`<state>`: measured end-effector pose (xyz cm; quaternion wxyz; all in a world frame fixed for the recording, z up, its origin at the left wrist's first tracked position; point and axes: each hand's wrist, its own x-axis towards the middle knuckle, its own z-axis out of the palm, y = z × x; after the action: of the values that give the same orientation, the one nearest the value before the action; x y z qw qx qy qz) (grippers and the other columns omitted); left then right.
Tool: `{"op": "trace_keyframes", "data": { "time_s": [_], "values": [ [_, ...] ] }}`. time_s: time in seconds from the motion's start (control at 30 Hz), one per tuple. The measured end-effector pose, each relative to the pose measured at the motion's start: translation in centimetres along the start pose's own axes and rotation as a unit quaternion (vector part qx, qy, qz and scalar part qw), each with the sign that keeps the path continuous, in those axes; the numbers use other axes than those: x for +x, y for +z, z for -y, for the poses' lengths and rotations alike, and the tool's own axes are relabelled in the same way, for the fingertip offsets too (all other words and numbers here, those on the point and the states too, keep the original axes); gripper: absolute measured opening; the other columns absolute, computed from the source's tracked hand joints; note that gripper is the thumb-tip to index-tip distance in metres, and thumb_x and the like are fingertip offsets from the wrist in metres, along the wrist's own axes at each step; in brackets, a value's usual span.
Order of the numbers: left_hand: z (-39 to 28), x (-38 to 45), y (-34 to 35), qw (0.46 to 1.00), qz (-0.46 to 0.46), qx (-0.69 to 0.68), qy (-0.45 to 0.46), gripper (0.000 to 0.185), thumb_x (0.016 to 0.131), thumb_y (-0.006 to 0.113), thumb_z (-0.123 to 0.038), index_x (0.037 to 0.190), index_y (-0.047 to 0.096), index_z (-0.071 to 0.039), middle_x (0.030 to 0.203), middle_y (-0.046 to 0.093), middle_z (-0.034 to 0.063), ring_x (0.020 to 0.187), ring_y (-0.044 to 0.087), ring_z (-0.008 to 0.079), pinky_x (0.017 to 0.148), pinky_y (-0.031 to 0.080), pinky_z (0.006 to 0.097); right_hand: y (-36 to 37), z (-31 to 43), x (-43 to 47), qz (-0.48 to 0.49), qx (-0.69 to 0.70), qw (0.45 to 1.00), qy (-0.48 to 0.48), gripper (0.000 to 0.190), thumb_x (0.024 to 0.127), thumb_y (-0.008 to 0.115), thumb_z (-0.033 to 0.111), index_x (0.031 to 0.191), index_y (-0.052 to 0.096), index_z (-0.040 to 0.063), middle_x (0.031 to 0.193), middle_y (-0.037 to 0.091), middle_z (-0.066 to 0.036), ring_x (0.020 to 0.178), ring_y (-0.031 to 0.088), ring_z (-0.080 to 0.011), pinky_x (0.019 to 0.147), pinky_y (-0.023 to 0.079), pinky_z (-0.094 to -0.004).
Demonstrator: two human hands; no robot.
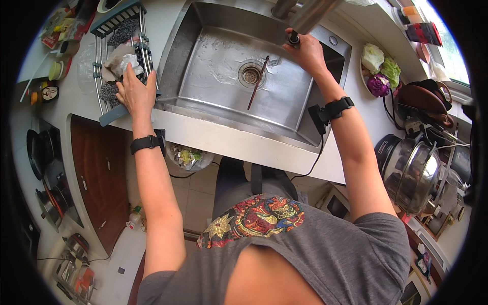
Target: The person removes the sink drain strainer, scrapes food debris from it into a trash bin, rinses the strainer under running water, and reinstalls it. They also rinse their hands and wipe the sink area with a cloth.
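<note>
My right hand point(305, 51) is closed around the dark-tipped spout or spray head point(293, 38) of the metal faucet point(314, 15), above the back right of the stainless steel sink point(213, 87). A thin dark stick point(256, 89), perhaps a chopstick, lies in the basin across the edge of the drain strainer point(250, 74). Left of the sink, my left hand point(136, 89) reaches over a metal-railed rack point(100, 82). Its fingers are spread at a crumpled white cloth or tissue point(129, 63); whether they grip it is unclear. Grey mesh scourers point(110, 91) lie in the rack too.
A bowl with lettuce point(389, 70) and purple cabbage point(378, 85) stands right of the sink, near a glass-lidded pot point(413, 175). Jars point(49, 92) stand at the far left. A lined bin point(190, 158) with scraps is below the counter edge.
</note>
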<state>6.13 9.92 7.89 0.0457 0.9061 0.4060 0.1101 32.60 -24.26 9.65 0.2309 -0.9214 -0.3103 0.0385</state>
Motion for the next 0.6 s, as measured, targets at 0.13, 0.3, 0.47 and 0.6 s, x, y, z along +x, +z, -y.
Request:
{"op": "trace_keyframes", "data": {
  "time_s": [0.13, 0.3, 0.47, 0.6],
  "values": [
    [-1.9, -1.6, -0.4, 0.994, -0.091, -0.002, 0.054, 0.067, 0.084, 0.066, -0.040, 0.139, 0.043, -0.010, 0.144, 0.038, 0.0182, 0.137, 0.028, 0.0423, 0.109, 0.021, 0.0623, -2.3, -2.3, -4.3, 0.016, 0.010, 0.998, 0.059, 0.035, 0.074, 0.072, 0.016, 0.107, 0.061, 0.014, 0.102, 0.064, -0.009, 0.094, 0.062, -0.0334, 0.076, 0.050, -0.0432],
    [-5.1, -5.9, 0.2, 0.971, -0.135, -0.105, 0.167, 0.053, 0.085, 0.067, -0.030, 0.132, 0.052, -0.010, 0.140, 0.041, 0.0160, 0.135, 0.031, 0.0389, 0.109, 0.021, 0.0611, -4.6, -3.7, -8.9, 0.106, 0.038, 0.985, 0.133, 0.035, 0.068, 0.069, 0.014, 0.103, 0.063, 0.012, 0.083, 0.065, -0.011, 0.079, 0.064, -0.0317, 0.071, 0.049, -0.0394],
    [-5.7, -9.8, -0.2, 0.967, -0.134, -0.172, 0.134, 0.042, 0.085, 0.065, -0.016, 0.124, 0.056, -0.004, 0.135, 0.046, 0.0164, 0.129, 0.037, 0.0384, 0.108, 0.029, 0.0505, -3.7, -0.6, -11.0, 0.222, 0.204, 0.948, 0.104, 0.036, 0.069, 0.070, 0.015, 0.102, 0.062, 0.003, 0.071, 0.060, -0.006, 0.070, 0.057, -0.0152, 0.068, 0.048, -0.0308],
    [-4.4, -10.9, -0.8, 0.970, -0.140, -0.164, 0.109, 0.036, 0.088, 0.062, -0.013, 0.122, 0.057, -0.003, 0.132, 0.049, 0.0160, 0.128, 0.039, 0.0374, 0.106, 0.031, 0.0484, 0.4, 4.1, -9.3, 0.235, 0.354, 0.901, 0.087, 0.036, 0.072, 0.072, 0.014, 0.105, 0.061, 0.003, 0.078, 0.063, -0.005, 0.078, 0.059, -0.0144, 0.076, 0.049, -0.0301]
  ]
}}
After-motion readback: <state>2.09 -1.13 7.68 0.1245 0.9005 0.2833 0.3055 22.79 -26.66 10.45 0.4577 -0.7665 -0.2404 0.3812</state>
